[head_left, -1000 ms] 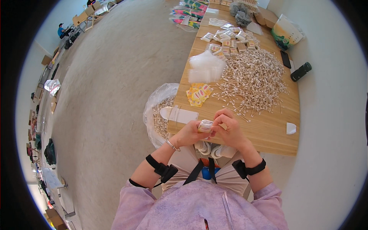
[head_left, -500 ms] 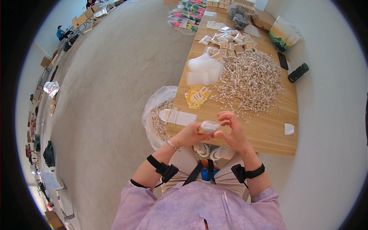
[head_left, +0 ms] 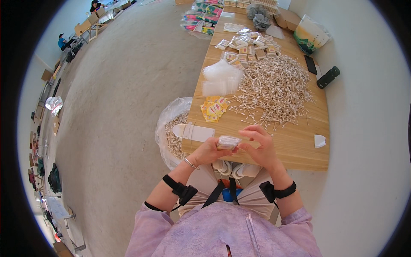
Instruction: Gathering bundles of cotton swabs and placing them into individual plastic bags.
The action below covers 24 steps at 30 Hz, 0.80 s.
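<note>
Near the table's front edge, my left hand is closed around a small clear plastic packet of cotton swabs. White swab tips show through the film. My right hand is at the packet's right end, its thumb against or very near the film. The curved fingers of that hand stand apart from the thumb, above the packet. Just left of the packet lies a white card strip with a rounded end. Beyond it are yellow printed cards and a stack of clear plastic bags.
A large heap of loose cotton swabs covers the table's middle, with filled packets behind. A black phone, dark bottle and white scrap lie along the right side. A plastic sack of swabs stands left of the table.
My right fingers have come down and leftward, nearer the packet's top. The packet stays in my left hand. The whole view has shifted slightly.
</note>
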{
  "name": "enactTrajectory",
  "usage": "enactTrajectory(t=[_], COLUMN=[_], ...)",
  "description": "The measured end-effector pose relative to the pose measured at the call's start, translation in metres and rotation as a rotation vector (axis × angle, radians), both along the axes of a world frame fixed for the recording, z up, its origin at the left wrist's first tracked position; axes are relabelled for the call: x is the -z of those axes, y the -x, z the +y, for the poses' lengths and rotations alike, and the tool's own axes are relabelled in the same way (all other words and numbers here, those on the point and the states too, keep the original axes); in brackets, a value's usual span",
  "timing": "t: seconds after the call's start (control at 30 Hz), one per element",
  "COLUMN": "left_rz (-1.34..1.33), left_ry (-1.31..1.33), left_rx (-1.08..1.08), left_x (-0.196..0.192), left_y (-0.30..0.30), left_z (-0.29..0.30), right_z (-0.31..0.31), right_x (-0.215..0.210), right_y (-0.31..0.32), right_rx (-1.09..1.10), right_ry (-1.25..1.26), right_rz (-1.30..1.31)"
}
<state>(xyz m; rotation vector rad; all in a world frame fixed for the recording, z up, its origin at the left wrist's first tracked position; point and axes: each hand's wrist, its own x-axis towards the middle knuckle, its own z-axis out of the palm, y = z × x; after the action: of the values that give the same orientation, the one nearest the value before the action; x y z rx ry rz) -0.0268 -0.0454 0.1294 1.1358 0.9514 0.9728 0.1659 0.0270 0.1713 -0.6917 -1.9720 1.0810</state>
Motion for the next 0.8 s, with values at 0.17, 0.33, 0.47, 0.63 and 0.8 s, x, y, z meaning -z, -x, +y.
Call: enactTrajectory(t=[0.17, 0.33, 0.47, 0.63, 0.8], left_rz=[-0.004, 0.022, 0.091, 0.07, 0.001], left_ry=[-0.015, -0.017, -0.047, -0.026, -0.05], left_rx=[0.013, 0.002, 0.03, 0.006, 0.004], left_x=[-0.0018, -0.005, -0.009, -0.0058, -0.0075], left_y=[0.0009, -0.0014, 0.0008, -0.0009, -0.0055], left_z=[0.0016, 0.002, 0.0034, 0.002, 0.0022], right_z=[-0.0033, -0.0018, -0.0055, -0.0072, 0.0021], right_x=[-0.0072, -0.0044, -0.0062, -0.0072, -0.0112], right_y=[0.0024, 0.0021, 0.0017, 0.0009, -0.0013], right_rx=[-0.016, -0.015, 0.03, 0.042, -0.032], right_ry=[-0.362, -0.322, -0.445, -0.352, -0.354], right_rz=[-0.21, -0.149, -0.175, -0.246, -0.219])
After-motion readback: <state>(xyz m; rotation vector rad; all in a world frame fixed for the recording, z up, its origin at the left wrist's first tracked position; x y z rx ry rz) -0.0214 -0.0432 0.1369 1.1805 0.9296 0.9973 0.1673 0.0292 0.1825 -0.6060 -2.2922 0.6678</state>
